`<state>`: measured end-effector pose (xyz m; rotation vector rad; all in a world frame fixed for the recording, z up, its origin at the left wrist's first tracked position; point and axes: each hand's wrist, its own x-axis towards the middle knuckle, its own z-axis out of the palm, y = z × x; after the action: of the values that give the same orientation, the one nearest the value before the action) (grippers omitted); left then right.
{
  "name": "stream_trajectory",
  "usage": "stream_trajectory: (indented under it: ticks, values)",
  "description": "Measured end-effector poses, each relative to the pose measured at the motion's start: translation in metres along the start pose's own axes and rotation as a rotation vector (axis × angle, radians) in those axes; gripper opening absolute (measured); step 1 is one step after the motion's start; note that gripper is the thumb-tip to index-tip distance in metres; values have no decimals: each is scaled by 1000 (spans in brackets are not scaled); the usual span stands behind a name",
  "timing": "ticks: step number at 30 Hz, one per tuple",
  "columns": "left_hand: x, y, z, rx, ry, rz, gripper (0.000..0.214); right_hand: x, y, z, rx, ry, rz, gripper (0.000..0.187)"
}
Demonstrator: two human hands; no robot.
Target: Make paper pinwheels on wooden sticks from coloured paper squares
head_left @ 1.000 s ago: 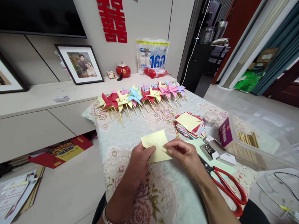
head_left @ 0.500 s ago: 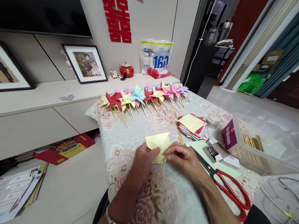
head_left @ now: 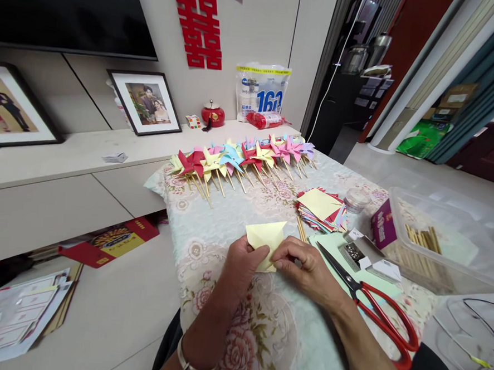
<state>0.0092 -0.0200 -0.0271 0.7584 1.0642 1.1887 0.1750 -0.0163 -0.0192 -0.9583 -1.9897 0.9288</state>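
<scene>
Between my two hands is a square of pale yellow paper [head_left: 266,232], held above the flowered tablecloth. My left hand [head_left: 243,262] grips its left side, thumb on top. The fingertips of my right hand [head_left: 298,262] pinch its right edge. Just right of my right hand lie scissors with red handles [head_left: 360,289], on pale green paper sheets [head_left: 329,245]. A stack of coloured paper squares [head_left: 321,208] sits beyond, a yellow one on top, with a few wooden sticks [head_left: 301,228] beside it. A small open box of metal pins [head_left: 355,253] stands near the scissors.
Several finished paper pinwheels on sticks [head_left: 240,159] lie along the table's far side. At right stand a clear plastic tub [head_left: 418,262] holding wooden sticks and a round clear container [head_left: 357,199]. A cabinet [head_left: 81,161] with framed photos borders the table at back left.
The whole view has shifted slightly, so things appear a little further right. Both hands keep their hold on the yellow paper, with only slight finger movement.
</scene>
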Motion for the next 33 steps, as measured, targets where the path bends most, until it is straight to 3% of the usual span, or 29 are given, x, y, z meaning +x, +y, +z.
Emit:
stream_trajectory:
  ticks: [8, 15, 33]
  values:
    - [-1, 0, 2, 8, 30, -3, 27, -1, -3, 6, 69, 52, 243, 19]
    - [-1, -2, 3, 17, 44, -5, 26, -2, 6, 13, 155, 149, 337, 17]
    - [0, -1, 6, 82, 74, 4, 24, 1, 3, 23, 151, 273, 384, 19]
